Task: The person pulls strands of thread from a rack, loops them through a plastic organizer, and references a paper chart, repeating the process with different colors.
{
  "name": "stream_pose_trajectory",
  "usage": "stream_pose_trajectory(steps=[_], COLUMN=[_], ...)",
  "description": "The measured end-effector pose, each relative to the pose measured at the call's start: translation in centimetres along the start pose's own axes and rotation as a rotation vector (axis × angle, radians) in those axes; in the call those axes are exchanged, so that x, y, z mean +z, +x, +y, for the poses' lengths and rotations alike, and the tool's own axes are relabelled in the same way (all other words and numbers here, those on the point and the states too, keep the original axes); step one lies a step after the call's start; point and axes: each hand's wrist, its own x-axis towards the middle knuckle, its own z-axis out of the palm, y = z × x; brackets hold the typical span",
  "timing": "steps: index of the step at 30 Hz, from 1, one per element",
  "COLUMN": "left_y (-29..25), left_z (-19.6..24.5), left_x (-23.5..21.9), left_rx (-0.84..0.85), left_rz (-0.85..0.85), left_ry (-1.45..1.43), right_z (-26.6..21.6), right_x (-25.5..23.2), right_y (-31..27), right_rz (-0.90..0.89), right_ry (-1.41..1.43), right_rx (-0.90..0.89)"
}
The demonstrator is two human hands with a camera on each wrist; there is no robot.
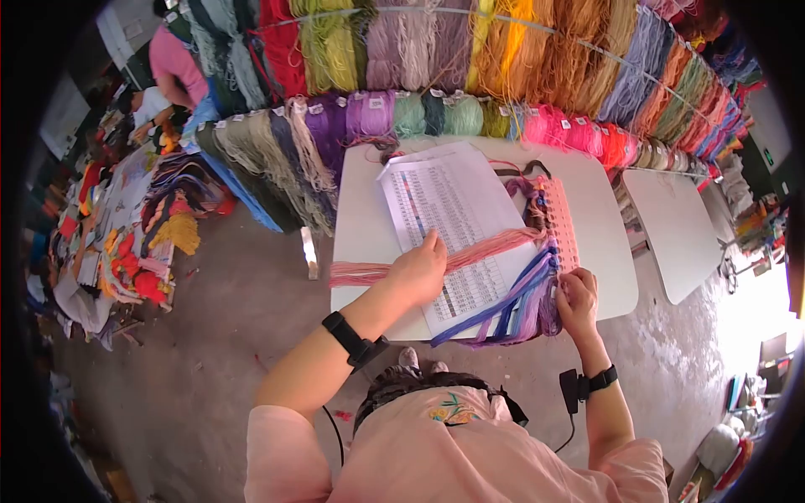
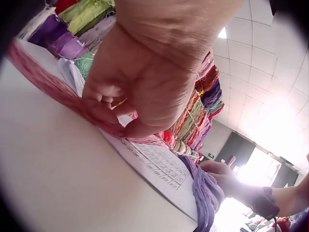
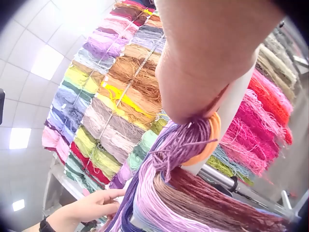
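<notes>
A hank of pink thread (image 1: pixel 495 250) runs leftward across the printed sheet (image 1: pixel 453 193). My left hand (image 1: pixel 422 270) grips it with curled fingers, palm turned down near the table's left part. In the left wrist view, the pink thread (image 2: pixel 53 89) passes under these fingers. A peach thread holder strip (image 1: pixel 563 220) with a row of holes lies to the right of the sheet. My right hand (image 1: pixel 577 300) pinches its near end. Blue and purple threads (image 1: pixel 511 306) hang from the strip toward the table's front edge. Knotted purple thread (image 3: pixel 186 140) shows right below this hand in the right wrist view.
The white table (image 1: pixel 608 251) carries all this. Racks of coloured yarn hanks (image 1: pixel 419 50) rise behind it. Another white table (image 1: pixel 671 226) stands to the right. At the left, a table heaped with thread (image 1: pixel 134 243) has people beside it.
</notes>
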Motion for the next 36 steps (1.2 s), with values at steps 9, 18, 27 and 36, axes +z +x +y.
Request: stream_pose_trajectory(steps=[9, 18, 27, 36], left_y=[0.0, 0.0, 0.2, 0.4], left_z=[0.4, 1.2, 1.7, 1.7], left_x=[1.0, 0.9, 0.5, 1.2], left_rx=[-0.02, -0.06, -0.116, -0.104], left_rz=[0.067, 0.061, -0.02, -0.012], left_ry=[0.002, 0.062, 0.087, 0.082], right_z=[0.3, 0.3, 0.2, 0.4], right_x=[-0.3, -0.6, -0.9, -1.0], right_y=[-0.3, -0.4, -0.4, -0.5], right_rz=[0.012, 0.019, 0.017, 0.03], right_ry=[0.026, 0.028, 0.035, 0.015], right_rx=[-0.019, -0.011, -0.005, -0.019])
